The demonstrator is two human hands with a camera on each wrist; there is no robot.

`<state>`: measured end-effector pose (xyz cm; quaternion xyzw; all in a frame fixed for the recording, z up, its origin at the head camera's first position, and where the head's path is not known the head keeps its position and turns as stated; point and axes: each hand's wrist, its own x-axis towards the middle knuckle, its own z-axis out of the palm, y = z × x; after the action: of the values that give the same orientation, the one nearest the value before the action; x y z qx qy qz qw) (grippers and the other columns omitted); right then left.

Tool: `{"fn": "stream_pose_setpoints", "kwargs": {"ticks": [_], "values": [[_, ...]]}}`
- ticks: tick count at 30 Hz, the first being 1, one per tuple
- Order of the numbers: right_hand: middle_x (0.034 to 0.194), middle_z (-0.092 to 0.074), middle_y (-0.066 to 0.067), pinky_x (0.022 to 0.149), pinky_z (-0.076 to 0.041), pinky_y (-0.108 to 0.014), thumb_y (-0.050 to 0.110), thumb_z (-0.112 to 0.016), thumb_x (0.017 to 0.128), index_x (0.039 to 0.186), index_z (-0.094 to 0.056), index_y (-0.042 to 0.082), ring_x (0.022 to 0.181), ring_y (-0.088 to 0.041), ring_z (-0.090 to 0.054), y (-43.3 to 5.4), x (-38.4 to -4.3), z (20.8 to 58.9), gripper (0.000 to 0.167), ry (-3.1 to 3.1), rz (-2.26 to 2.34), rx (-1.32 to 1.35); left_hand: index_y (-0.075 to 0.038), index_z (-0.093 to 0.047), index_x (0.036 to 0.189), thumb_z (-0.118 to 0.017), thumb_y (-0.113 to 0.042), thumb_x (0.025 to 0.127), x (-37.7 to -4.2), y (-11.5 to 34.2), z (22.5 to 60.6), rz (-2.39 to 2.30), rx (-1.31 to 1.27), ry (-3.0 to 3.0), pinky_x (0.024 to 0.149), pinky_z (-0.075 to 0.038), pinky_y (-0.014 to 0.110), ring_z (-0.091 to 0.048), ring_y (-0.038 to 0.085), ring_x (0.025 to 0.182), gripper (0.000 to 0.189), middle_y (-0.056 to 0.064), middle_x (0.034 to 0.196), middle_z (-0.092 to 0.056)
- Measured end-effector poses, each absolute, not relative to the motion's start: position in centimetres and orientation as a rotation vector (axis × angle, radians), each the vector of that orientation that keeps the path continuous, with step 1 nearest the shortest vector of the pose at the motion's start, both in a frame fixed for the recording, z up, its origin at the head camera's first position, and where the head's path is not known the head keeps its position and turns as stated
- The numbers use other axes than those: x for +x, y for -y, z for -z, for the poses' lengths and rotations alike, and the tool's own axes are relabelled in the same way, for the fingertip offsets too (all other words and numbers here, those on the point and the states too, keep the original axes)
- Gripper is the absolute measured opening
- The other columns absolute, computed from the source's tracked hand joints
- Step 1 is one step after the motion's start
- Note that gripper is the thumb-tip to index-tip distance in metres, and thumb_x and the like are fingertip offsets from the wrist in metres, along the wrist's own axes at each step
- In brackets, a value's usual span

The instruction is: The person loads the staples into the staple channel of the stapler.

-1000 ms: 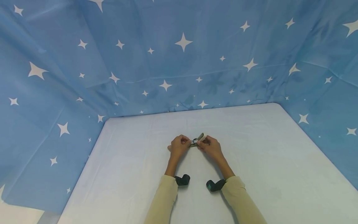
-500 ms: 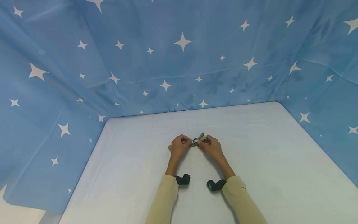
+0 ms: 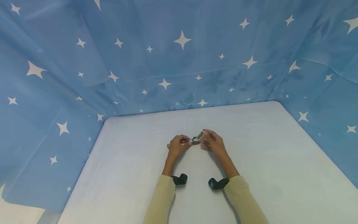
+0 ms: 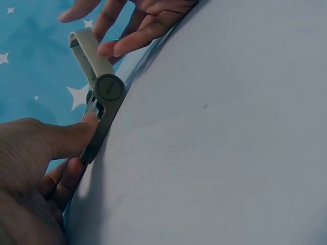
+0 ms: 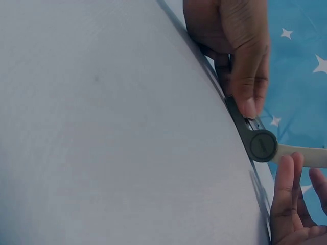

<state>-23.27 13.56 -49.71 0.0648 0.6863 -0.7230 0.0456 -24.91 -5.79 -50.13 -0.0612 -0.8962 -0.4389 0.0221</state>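
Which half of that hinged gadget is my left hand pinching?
The dark green half with the round disc, pinched by your left hand; the narrow cream half, angled away from it, is at your right hand.

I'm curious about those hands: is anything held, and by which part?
The left hand pinches a small hinged gadget, dark green and cream, by its dark green end. The right hand has fingers at the cream arm, with no clear grip.
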Motion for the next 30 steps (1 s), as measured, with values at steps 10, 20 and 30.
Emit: {"fn": "stream_pose_setpoints", "kwargs": {"ticks": [10, 20, 30], "values": [[0.122, -0.058, -0.007, 0.076, -0.057, -0.023, 0.037, -0.058, 0.098, 0.136, -0.054, 0.008, 0.09, -0.005, -0.066, -13.62, -23.32, 49.46, 0.048, -2.015, 2.246, 0.203, -0.016, -0.074, 0.092, -0.08, -0.022, 0.08, -24.83, 5.48, 50.35, 1.289, -0.184, 2.726, 0.074, -0.026, 0.037, -0.062, 0.02, 0.088, 0.015, 0.004, 0.092, -0.069], [0.13, -0.056, -0.012, 0.079, -0.056, -0.022, 0.038, -0.057, 0.098, 0.137, -0.053, 0.009, 0.096, -0.007, -0.065, -13.49, -23.43, 49.56, 0.048, -2.075, 2.17, 0.195, -0.015, -0.073, 0.09, -0.08, -0.02, 0.08, -24.7, 5.28, 50.38, 1.294, -0.148, 2.701, 0.079, -0.027, 0.039, -0.063, 0.021, 0.085, 0.014, 0.004, 0.088, -0.071], [0.137, -0.054, -0.017, 0.073, -0.055, -0.019, 0.036, -0.061, 0.097, 0.137, -0.052, 0.008, 0.089, -0.003, -0.065, -13.16, -23.42, 49.16, 0.05, -2.167, 2.135, 0.12, -0.014, -0.071, 0.092, -0.079, -0.021, 0.081, -24.63, 5.08, 50.54, 1.259, -0.14, 2.708, 0.078, -0.027, 0.037, -0.063, 0.019, 0.084, 0.015, 0.003, 0.089, -0.07]]}}
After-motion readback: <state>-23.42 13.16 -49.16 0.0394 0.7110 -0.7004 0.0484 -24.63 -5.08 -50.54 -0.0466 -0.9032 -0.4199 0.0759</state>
